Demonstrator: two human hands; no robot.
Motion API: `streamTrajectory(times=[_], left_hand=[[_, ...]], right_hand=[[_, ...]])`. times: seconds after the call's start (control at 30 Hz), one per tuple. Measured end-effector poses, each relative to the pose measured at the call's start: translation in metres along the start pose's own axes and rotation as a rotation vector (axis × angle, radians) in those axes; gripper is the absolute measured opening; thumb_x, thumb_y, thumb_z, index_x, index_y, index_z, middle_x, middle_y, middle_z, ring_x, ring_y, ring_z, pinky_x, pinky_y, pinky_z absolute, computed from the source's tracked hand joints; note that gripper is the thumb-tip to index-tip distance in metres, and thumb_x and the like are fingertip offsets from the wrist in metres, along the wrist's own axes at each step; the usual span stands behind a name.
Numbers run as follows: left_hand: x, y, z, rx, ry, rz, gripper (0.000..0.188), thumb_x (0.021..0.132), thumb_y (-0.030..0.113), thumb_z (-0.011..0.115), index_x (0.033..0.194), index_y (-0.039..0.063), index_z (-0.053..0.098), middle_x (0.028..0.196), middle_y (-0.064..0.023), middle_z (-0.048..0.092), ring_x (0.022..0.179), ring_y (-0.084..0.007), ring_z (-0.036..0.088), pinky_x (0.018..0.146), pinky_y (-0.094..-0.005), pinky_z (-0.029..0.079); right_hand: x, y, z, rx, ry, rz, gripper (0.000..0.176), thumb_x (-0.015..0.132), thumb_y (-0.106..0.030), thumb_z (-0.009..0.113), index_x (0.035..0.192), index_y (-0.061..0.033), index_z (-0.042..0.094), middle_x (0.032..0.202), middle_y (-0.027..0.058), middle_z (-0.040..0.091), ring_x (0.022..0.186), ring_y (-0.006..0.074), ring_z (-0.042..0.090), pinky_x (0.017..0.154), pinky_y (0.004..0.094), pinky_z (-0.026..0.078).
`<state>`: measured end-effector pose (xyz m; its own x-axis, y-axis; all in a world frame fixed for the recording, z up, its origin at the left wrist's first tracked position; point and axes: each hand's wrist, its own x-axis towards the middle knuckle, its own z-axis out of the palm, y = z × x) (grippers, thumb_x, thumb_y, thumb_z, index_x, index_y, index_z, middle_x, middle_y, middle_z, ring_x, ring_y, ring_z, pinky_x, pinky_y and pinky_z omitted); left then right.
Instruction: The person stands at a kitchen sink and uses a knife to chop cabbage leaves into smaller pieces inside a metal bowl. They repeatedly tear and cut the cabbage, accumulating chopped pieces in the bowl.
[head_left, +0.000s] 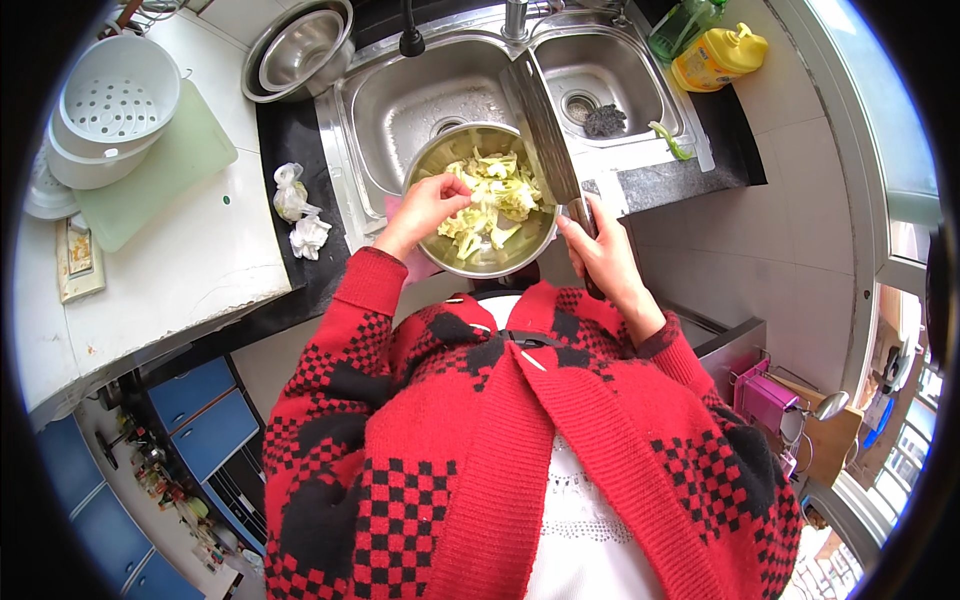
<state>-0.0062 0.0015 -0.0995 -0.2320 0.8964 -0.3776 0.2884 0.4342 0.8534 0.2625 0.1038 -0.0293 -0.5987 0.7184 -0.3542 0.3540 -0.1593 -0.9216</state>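
Note:
A wide-bladed kitchen cleaver (541, 124) points away from me, up across the divider between the sink basins. My right hand (604, 251) grips its dark wooden handle (585, 217) at the right rim of a stainless steel bowl (480, 266). Cut cauliflower florets (499, 195) fill much of the bowl, which sits at the sink's front edge. Over the bowl's left side, my left hand (435, 208) has its thumb and fingertips drawn together close to the florets. Whether a small piece is between those fingers cannot be made out.
Behind the bowl are a large sink basin (405, 97) and a smaller one (607, 67) holding a dark scouring pad (604, 120). A yellow detergent jug (720, 60) stands at right. Knotted plastic bags (292, 195), nested metal bowls (300, 56), a green cutting board (165, 172) and white strainers (120, 90) occupy the left.

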Motion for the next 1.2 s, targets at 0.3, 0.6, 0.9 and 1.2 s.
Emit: streamTrajectory(times=[0.3, 0.6, 0.9, 1.2], left_hand=[[-0.016, -0.009, 0.019, 0.841, -0.145, 0.172, 0.03, 0.085, 0.017, 0.065, 0.114, 0.009, 0.069, 0.096, -0.0167, 0.072, 0.081, -0.03, 0.07, 0.075, -0.0411, 0.054], [-0.009, -0.024, 0.041, 0.943, -0.159, 0.49, 0.013, 0.088, 0.018, 0.061, 0.095, 0.01, 0.068, 0.087, -0.011, 0.064, 0.079, -0.0305, 0.068, 0.068, -0.0418, 0.054], [-0.024, 0.014, 0.033, -0.41, -0.008, -0.042, 0.016, 0.092, 0.016, 0.064, 0.104, 0.005, 0.062, 0.077, -0.0012, 0.061, 0.066, -0.0077, 0.06, 0.057, -0.0231, 0.048], [-0.01, 0.011, 0.018, 0.802, 0.188, 0.272, 0.047, 0.078, 0.02, 0.077, 0.122, 0.011, 0.062, 0.106, -0.0049, 0.069, 0.11, -0.028, 0.06, 0.094, -0.0431, 0.044]], right_hand=[[0.0, 0.002, 0.002, 0.003, -0.027, 0.017, 0.039, 0.094, -0.024, 0.066, 0.124, -0.0011, 0.054, 0.058, 0.0009, 0.055, 0.043, 0.0079, 0.048, 0.04, 0.026, 0.038], [-0.006, 0.002, 0.002, 0.022, -0.019, 0.019, 0.037, 0.094, -0.022, 0.066, 0.123, -0.0018, 0.054, 0.058, 0.0001, 0.055, 0.044, 0.0071, 0.048, 0.041, 0.0258, 0.039], [-0.012, -0.002, 0.001, 0.022, -0.034, 0.026, 0.037, 0.095, -0.022, 0.066, 0.123, -0.0029, 0.054, 0.061, 0.0002, 0.055, 0.044, 0.007, 0.048, 0.042, 0.0254, 0.039], [-0.011, -0.004, 0.004, 0.021, -0.045, 0.015, 0.036, 0.095, -0.022, 0.065, 0.124, -0.0032, 0.054, 0.061, -0.0003, 0.055, 0.045, 0.0065, 0.048, 0.042, 0.025, 0.039]])
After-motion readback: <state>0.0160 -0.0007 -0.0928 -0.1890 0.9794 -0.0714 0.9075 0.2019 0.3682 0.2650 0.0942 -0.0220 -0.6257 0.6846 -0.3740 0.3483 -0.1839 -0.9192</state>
